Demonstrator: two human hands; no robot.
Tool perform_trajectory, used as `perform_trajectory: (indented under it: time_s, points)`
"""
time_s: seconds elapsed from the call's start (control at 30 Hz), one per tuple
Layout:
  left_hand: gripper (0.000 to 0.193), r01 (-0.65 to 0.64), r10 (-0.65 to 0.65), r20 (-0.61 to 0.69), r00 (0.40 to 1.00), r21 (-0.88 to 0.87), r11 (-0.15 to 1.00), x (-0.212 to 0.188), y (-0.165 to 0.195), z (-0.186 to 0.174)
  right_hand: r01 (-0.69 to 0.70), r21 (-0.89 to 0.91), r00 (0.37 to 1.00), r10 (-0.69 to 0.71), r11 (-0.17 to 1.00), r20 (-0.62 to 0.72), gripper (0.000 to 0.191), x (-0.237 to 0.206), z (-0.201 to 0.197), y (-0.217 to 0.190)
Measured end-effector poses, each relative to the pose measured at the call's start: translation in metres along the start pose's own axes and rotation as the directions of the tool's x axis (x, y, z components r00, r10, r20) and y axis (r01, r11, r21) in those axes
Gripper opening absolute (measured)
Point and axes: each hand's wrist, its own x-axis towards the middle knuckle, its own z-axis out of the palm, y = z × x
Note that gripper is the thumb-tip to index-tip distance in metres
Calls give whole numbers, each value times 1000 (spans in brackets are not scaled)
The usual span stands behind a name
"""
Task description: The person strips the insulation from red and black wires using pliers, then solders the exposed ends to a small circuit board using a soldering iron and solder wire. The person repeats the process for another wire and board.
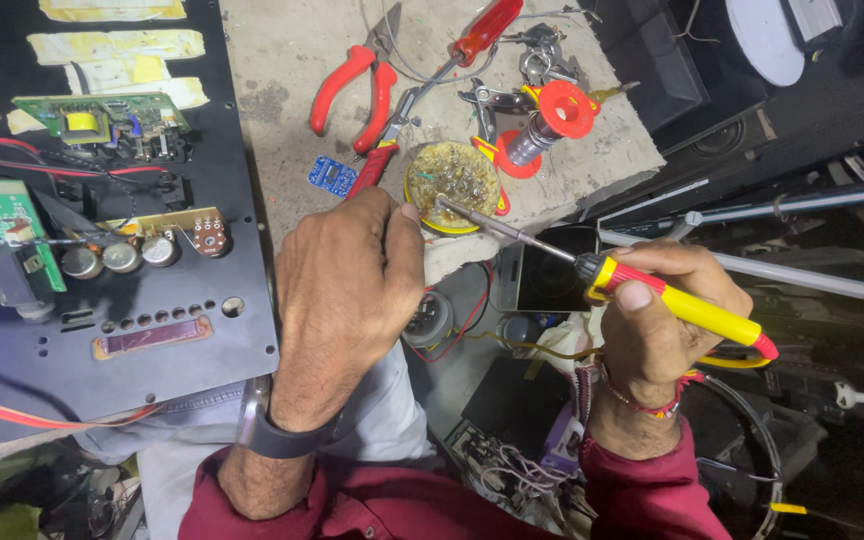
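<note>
1. The right hand [667, 320] is clamped around the yellow handle of a soldering iron [687, 305], whose metal tip reaches left into a round yellow tin of flux paste [452, 180] on the concrete slab [282, 60]. By the look of it the tip is being dipped or cleaned, a preparing step rather than a joint being made.
2. The left hand [347, 295] is curled shut just beside the tin, thumb against its rim. Whether it pinches a wire or small part I cannot tell; the fingers hide it.
3. My judgement: any following move needs a steady iron, kept clear of the left thumb, which sits very near the hot tip.
4. On the slab lie red-handled pliers [352, 90], a red-handled screwdriver [472, 40], a red spool of solder wire [550, 122] and a small blue circuit module [332, 175].
5. To the left a black metal panel [182, 330] carries green circuit boards [102, 118] and a row of potentiometers [122, 258].
6. Below and to the right, the floor area is dark, crowded with loose wires, housings and scrap electronics.
</note>
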Motion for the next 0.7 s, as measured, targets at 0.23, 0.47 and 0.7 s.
perform_trajectory:
  time_s: [0.23,0.47,0.7]
  points:
    - [31,-82,82,-1,997,-41,996,-5,-4,0,281,-371,940,-332,885,-79,32,-2,-7,4]
    - [32,-176,183,22,983,-185,967,-15,-11,-2,-22,382,919,169,924,-357,29,-36,-34,14]
    - [33,-187,253,64,965,-506,842,-26,-13,6,-17,554,878,277,832,-390,27,-56,-75,38]
